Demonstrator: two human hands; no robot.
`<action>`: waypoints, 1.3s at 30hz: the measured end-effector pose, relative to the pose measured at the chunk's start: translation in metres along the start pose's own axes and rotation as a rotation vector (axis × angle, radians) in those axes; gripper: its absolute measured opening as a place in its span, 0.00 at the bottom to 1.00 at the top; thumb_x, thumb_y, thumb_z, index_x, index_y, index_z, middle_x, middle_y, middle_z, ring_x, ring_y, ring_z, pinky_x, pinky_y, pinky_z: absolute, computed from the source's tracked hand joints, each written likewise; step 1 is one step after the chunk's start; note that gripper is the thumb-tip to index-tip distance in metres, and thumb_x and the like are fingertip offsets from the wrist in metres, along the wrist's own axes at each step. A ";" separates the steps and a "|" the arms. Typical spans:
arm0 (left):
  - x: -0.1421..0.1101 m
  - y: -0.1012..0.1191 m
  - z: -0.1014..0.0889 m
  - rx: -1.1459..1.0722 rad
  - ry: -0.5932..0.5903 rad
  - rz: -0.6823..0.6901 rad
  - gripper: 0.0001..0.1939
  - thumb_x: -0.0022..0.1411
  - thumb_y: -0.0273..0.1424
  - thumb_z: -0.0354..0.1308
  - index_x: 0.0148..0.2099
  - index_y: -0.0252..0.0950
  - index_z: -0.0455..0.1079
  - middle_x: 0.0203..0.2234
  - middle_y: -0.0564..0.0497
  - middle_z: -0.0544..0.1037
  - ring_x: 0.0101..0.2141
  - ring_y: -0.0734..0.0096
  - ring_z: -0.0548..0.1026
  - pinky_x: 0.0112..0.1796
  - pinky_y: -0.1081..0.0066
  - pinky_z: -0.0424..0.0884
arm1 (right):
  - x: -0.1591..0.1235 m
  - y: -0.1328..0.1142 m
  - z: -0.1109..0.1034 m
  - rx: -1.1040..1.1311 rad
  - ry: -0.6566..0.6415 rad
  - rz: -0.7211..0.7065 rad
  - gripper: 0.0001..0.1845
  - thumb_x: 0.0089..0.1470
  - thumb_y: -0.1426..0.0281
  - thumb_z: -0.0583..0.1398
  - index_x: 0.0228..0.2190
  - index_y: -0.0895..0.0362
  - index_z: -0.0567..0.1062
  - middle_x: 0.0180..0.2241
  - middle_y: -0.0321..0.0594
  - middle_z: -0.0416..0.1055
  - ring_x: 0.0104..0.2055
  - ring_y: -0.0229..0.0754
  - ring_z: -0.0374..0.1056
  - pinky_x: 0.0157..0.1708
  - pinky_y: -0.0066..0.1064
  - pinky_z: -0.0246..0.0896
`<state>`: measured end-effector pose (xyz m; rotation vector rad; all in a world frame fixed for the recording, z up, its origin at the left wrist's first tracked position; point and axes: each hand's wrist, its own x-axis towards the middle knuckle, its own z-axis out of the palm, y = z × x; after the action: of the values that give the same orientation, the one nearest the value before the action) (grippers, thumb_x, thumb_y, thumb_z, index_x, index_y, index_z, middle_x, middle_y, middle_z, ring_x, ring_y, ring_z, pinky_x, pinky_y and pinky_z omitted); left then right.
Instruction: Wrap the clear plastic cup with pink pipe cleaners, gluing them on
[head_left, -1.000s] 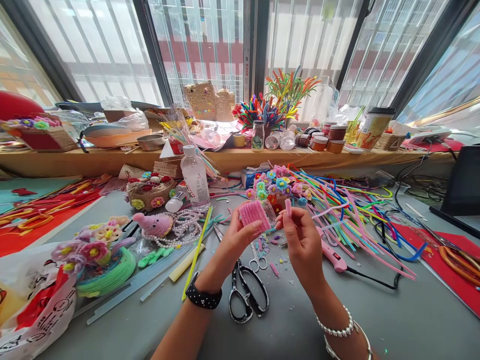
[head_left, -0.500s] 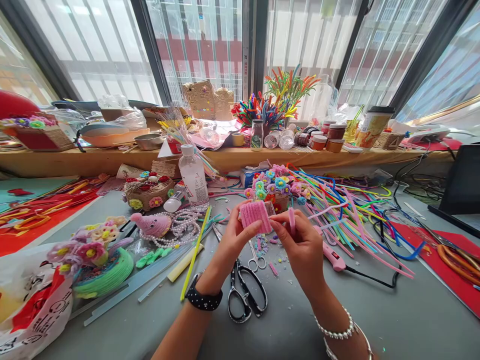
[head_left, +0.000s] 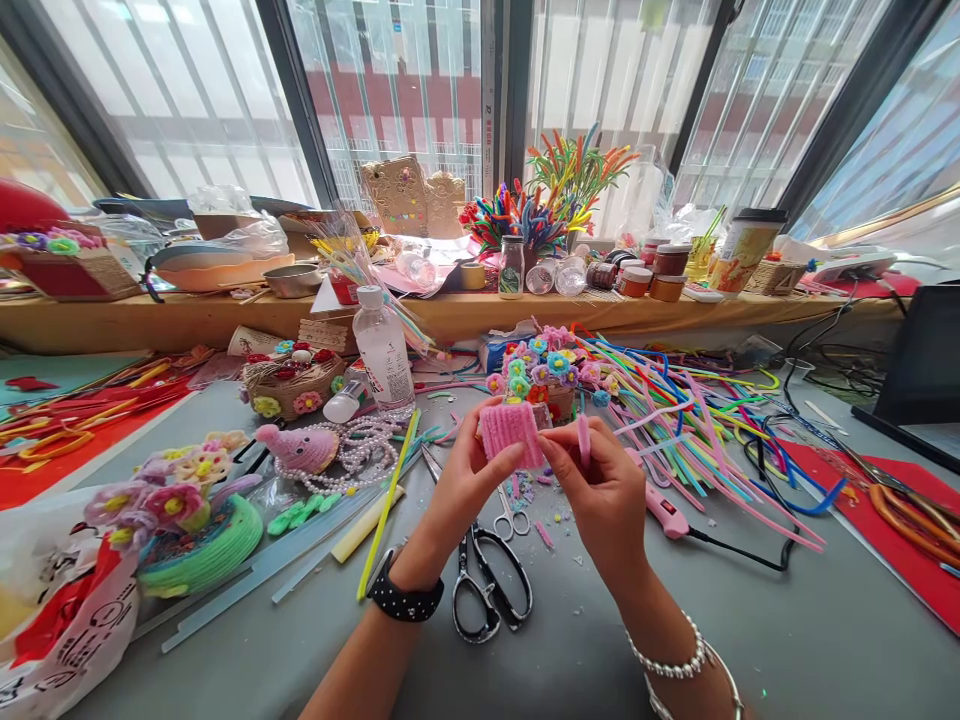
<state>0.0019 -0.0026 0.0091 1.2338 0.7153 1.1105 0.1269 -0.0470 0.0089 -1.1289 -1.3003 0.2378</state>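
Note:
My left hand [head_left: 471, 462] grips a small block wrapped in rows of pink pipe cleaner [head_left: 510, 432], the thumb lying across its front. A clear edge shows at the block's upper right. My right hand [head_left: 602, 478] pinches a loose pink pipe cleaner [head_left: 583, 440] right beside the block; part of it sticks up between the fingers. Whether that strand joins the wrapped rows is hidden by the fingertips. Below the hands lie black-handled scissors [head_left: 491, 590] and a small pair of silver scissors [head_left: 511, 522], among pink and coloured clippings [head_left: 544, 535].
A pink glue gun [head_left: 667, 515] with a black cord lies right of my right hand, near a pile of pipe cleaners [head_left: 697, 430]. Left are a clear bottle [head_left: 382, 350], a bead string [head_left: 375, 450], glue sticks [head_left: 247, 590] and a green flower pot [head_left: 202, 545].
The view has shifted slightly, so the table items sit a little further left. Both hands keep nearly the same pose on the pink block and strand.

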 end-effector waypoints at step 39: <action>-0.001 0.006 0.007 -0.128 0.133 0.010 0.18 0.50 0.35 0.61 0.44 0.39 0.64 0.32 0.54 0.71 0.33 0.73 0.70 0.32 0.75 0.65 | -0.012 0.013 0.014 -0.241 -0.114 -0.367 0.32 0.50 0.79 0.50 0.57 0.49 0.59 0.31 0.38 0.62 0.29 0.37 0.63 0.28 0.29 0.64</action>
<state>0.0066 -0.0069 0.0161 1.0640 0.7273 1.2367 0.1175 -0.0416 -0.0107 -1.0641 -1.6428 -0.1323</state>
